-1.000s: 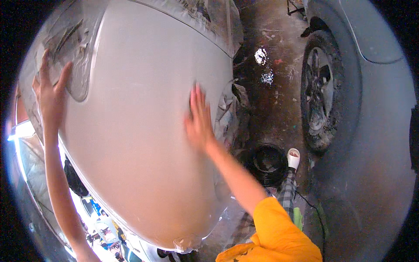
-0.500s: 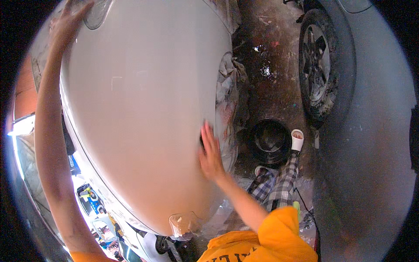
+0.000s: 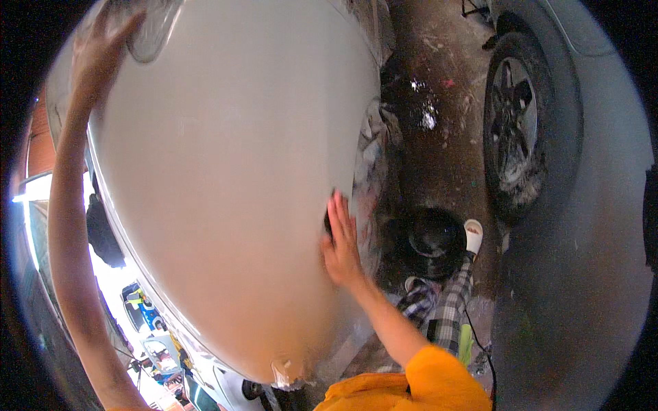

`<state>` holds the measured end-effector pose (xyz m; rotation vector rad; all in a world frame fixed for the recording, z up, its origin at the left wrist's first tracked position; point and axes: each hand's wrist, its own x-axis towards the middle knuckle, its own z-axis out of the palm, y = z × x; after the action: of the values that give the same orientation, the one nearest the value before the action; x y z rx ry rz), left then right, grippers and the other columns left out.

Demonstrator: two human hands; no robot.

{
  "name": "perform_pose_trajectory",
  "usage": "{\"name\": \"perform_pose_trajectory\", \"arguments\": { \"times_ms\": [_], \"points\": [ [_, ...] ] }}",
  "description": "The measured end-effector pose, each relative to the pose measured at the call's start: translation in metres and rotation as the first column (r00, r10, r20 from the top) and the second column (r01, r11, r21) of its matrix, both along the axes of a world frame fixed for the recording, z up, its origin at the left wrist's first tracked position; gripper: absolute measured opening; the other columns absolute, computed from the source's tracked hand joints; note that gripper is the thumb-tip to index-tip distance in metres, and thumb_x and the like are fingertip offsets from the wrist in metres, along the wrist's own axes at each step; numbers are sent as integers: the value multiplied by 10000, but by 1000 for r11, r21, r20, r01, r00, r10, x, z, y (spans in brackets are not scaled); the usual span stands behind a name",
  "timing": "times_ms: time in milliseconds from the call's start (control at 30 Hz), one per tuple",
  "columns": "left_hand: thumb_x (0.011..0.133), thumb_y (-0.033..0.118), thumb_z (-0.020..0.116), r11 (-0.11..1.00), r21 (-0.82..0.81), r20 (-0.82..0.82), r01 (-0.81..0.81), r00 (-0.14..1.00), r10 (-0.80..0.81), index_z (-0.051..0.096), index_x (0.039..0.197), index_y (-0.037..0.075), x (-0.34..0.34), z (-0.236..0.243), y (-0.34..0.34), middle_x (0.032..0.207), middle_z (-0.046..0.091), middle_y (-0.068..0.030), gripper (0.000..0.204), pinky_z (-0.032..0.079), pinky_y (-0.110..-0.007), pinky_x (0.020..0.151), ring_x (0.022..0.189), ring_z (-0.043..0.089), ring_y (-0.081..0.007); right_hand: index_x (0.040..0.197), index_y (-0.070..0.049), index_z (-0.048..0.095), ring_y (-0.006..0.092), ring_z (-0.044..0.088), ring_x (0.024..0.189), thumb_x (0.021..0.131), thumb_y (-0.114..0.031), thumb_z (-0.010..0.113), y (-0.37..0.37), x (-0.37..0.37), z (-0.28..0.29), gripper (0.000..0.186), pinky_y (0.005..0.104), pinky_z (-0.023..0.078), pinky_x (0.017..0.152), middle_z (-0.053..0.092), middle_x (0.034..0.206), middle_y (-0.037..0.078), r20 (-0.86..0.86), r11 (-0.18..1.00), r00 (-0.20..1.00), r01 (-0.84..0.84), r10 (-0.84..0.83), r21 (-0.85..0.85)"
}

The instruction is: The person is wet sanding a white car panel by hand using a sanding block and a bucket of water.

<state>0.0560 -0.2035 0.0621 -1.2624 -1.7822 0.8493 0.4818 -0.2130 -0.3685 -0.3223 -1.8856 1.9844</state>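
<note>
The pale, matte car panel [image 3: 226, 157] fills the middle and left of the view. At the upper left, my left hand [image 3: 103, 51] rests with fingers apart beside the smeared, masked window corner [image 3: 151, 38]. My right hand [image 3: 340, 243] lies on the panel near its right side, fingers pressed over a dark pad, mostly hidden beneath them. Crumpled masking sheet [image 3: 370, 144] runs along the panel's right border, just beyond that hand.
A grey car [image 3: 596, 226] with a muddy wheel [image 3: 514, 127] stands on the right. A black round tub [image 3: 428, 236] sits on the wet floor [image 3: 442, 82], by my white slipper [image 3: 473, 238] and a cable [image 3: 480, 342]. Cluttered items [image 3: 154, 329] show at lower left.
My right hand has moved down and to the right along the panel with the pad. My left hand sits higher in the picture than a second ago, at the upper left.
</note>
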Motion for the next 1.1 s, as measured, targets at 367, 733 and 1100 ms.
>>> {"name": "perform_pose_trajectory", "arguments": {
  "times_ms": [367, 733, 1100],
  "points": [
    [890, 607, 642, 865, 306, 277, -397, 907, 318, 344, 1553, 314, 56, -28, 32, 1516, 422, -223, 783, 301, -582, 1156, 1433, 321, -465, 1597, -114, 219, 378, 136, 1541, 1015, -207, 488, 164, -217, 32, 648, 696, 132, 1166, 151, 1684, 105, 110, 995, 994, 7, -18, 95],
    [893, 603, 656, 822, 350, 331, -450, 880, 341, 340, 1551, 350, 78, -39, 60, 1540, 359, -245, 773, 267, -622, 1159, 1463, 268, -481, 1609, -124, 177, 412, 147, 1531, 994, -207, 528, 217, -254, 30, 712, 704, 151, 1157, 128, 1687, 116, 52, 990, 999, -2, -5, 143],
    [866, 682, 630, 844, 371, 283, -387, 913, 294, 379, 1530, 372, 74, -31, 63, 1489, 410, -263, 775, 371, -612, 1101, 1348, 456, -485, 1599, -18, 88, 403, 79, 1544, 975, -216, 543, 208, -265, 46, 798, 660, 106, 1186, 68, 1678, 200, 83, 987, 992, 86, -98, 140]
  ]
}}
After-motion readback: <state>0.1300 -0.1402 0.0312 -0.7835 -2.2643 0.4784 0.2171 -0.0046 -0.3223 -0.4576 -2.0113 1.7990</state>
